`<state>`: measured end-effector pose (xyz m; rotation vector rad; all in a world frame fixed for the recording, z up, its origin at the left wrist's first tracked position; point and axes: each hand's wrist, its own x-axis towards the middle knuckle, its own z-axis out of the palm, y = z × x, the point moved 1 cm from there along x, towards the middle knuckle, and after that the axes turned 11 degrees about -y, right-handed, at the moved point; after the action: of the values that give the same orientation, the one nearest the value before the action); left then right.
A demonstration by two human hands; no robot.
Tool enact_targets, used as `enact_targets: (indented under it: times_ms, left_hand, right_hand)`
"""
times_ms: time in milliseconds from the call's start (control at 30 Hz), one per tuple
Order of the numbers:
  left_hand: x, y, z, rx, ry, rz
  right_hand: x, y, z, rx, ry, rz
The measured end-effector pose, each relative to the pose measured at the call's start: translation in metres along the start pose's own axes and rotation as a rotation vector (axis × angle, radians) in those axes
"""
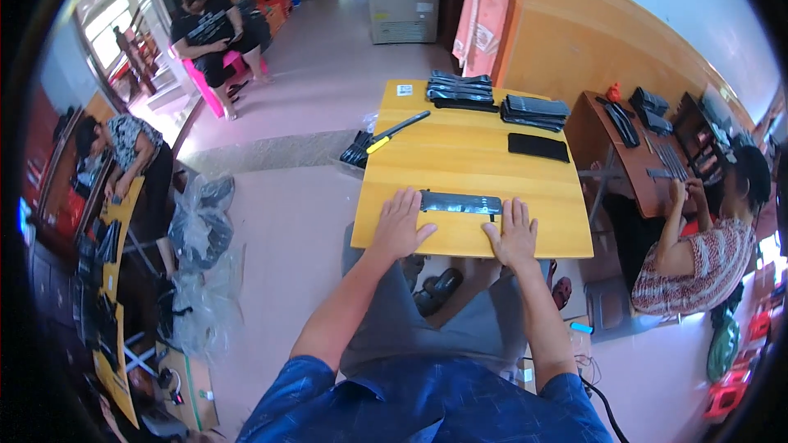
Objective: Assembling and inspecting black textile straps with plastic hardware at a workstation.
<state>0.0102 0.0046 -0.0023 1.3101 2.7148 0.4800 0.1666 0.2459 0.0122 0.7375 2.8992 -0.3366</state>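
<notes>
A long flat black strip, apparently in a shiny clear sleeve (461, 203), lies crosswise on the yellow wooden table (443, 239) in front of me. My left hand (400, 226) rests flat by its left end, fingers stretched out and the thumb pointing inward. At the strip's right end my right hand (514, 235) also lies flat, its fingers spread. Neither hand grips anything. Farther off on the right is a plain black flat piece (538, 147). Behind it sit two stacks of similar black strips, one at the right (534, 109) and one in the middle (460, 87).
A black-and-yellow stick-shaped thing (399, 132) crosses the table's left edge, above a bag of black pieces (355, 150). People work at side tables left and right; another sits on a pink chair (201, 86). Clear plastic bags (203, 221) lie on the floor.
</notes>
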Motion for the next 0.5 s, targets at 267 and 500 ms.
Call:
enact_targets:
  times_ms: [267,500]
  left_hand:
    - [-0.003,0.003,0.002,0.007,-0.013,-0.017]
    - [-0.007,0.0,0.005,-0.002,0.003,-0.004]
  right_hand:
    - [-0.005,0.019,0.009,-0.003,0.065,-0.034]
    - [-0.001,0.018,0.012,0.008,0.119,-0.071]
